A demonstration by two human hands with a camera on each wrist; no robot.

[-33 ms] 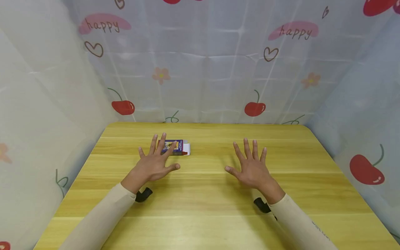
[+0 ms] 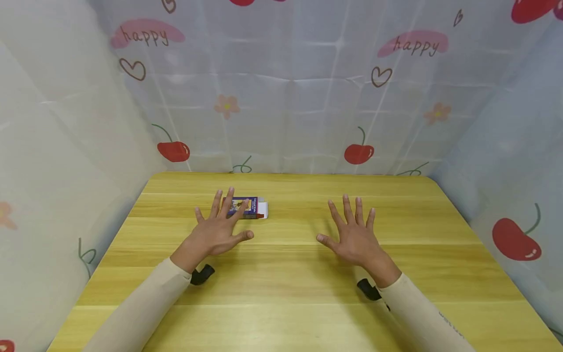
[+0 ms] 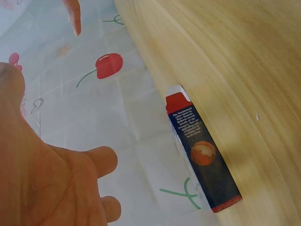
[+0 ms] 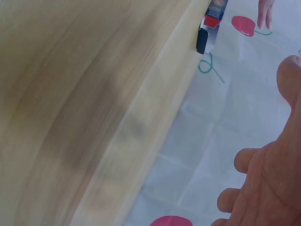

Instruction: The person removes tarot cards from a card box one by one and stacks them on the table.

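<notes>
Both hands are held out over the table with fingers spread, and neither holds anything. My left hand hovers palm down on the near side of a small dark blue cardboard box, its fingers covering part of the box from above. The box lies flat with its white end flap open towards the right. In the left wrist view the box shows a side with white print, an orange round picture and red ends, apart from the hand. To the right, my right hand hovers over bare wood.
The wooden table is bordered by a white curtain printed with cherries, hearts and flowers at the back and both sides. A black fitting sits beneath the left wrist, another black fitting beneath the right.
</notes>
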